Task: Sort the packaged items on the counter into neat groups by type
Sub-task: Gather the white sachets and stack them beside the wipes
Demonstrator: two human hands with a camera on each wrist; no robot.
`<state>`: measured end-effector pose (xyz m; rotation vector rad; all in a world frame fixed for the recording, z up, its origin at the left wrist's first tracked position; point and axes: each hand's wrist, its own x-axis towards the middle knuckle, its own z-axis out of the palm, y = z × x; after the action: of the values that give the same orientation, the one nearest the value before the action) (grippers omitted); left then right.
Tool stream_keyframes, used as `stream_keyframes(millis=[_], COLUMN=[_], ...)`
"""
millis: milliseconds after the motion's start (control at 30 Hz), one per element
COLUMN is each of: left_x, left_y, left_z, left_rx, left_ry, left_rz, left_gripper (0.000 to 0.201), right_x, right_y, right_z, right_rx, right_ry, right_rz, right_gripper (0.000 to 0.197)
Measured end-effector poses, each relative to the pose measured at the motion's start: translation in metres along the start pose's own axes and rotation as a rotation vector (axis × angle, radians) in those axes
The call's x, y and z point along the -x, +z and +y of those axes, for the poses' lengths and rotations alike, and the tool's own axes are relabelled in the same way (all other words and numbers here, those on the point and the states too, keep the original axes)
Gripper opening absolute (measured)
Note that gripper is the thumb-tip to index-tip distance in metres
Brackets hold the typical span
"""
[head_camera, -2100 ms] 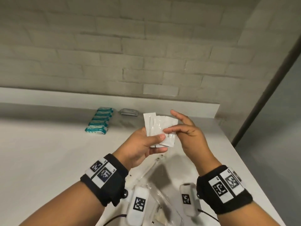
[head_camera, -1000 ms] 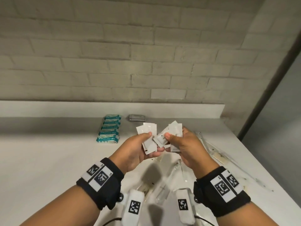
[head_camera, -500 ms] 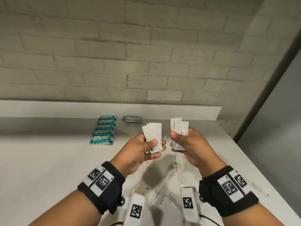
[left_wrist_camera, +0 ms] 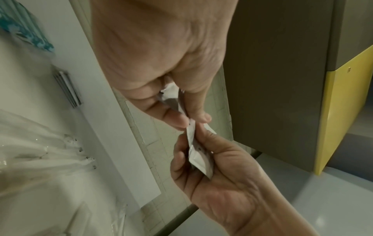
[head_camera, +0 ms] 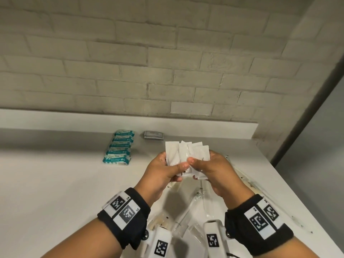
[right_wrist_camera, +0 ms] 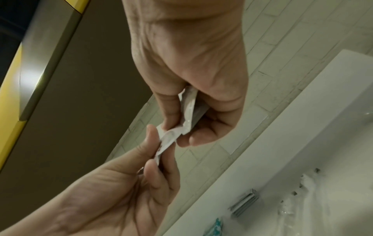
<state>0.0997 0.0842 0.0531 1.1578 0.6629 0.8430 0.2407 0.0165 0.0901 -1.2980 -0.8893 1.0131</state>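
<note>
Hands: I see my left hand and right hand raised together over the counter, thumbs nearly touching, both pinching one fanned bunch of flat white paper sachets.
Grip: from the left wrist view, thumb and fingers of each hand are clamped on the sachets' lower edges.
Sorted so far: a neat row of teal-and-white wrapped packs lies near the back, left of my hands; just beside it to the right sits a small stack of grey foil packets.
Clutter: long clear plastic-wrapped items lie loose on the counter under and between my wrists, more trailing along the right edge; what they contain I cannot tell.
Surface: a white matte counter with a low white upstand at the back.
Room: a pale painted brick wall behind, a dark vertical frame at the right; the wrist views show a yellow-and-grey cabinet panel.
</note>
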Motion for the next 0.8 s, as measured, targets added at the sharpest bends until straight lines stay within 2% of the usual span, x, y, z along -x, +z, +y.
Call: stream_keyframes(millis=[100, 167, 200, 267, 333, 500, 567, 667, 733, 800], left_x=[-0.002, -0.004, -0.004, -0.005, -0.007, -0.006, -0.005, -0.003, -0.002, 0.000], left_y=[-0.002, -0.004, -0.004, -0.003, -0.002, -0.006, -0.006, -0.004, -0.005, -0.006], left_z=[0.002, 0.004, 0.006, 0.006, 0.006, 0.006, 0.006, 0.011, 0.014, 0.017], left_rx=[0.054, 0.109, 0.126, 0.160, 0.203, 0.191, 0.180, 0.190, 0.252, 0.287], left_ry=[0.010, 0.008, 0.004, -0.001, 0.000, -0.013, -0.029, -0.051, -0.088, -0.102], left_rz=[0.068, 0.089, 0.076, 0.022, -0.014, -0.051, -0.062, -0.079, -0.075, -0.079], left_gripper=[0.029, 0.018, 0.016, 0.016, 0.015, 0.022, 0.019, 0.018, 0.023, 0.027], right_x=[-0.010, -0.015, -0.015, -0.012, -0.011, -0.016, -0.017, -0.021, -0.021, -0.023], right_y=[-0.006, -0.009, -0.008, -0.001, 0.005, 0.003, 0.005, 0.006, 0.005, 0.000], right_z=[0.000, 0.003, 0.006, 0.013, 0.021, 0.018, 0.013, 0.008, 0.002, 0.002], right_rx=[0.099, 0.341, 0.532, 0.872, 1.006, 1.018, 0.963, 0.950, 0.755, 0.622], right_ry=[-0.109, -0.255, -0.358, -0.549, -0.632, -0.522, -0.474, -0.366, -0.194, -0.145], right_rz=[0.186, 0.304, 0.314, 0.231, 0.116, 0.002, 0.012, 0.045, -0.014, -0.029], right_gripper=[0.016, 0.008, 0.004, 0.005, 0.009, 0.009, 0.007, 0.019, 0.028, 0.033])
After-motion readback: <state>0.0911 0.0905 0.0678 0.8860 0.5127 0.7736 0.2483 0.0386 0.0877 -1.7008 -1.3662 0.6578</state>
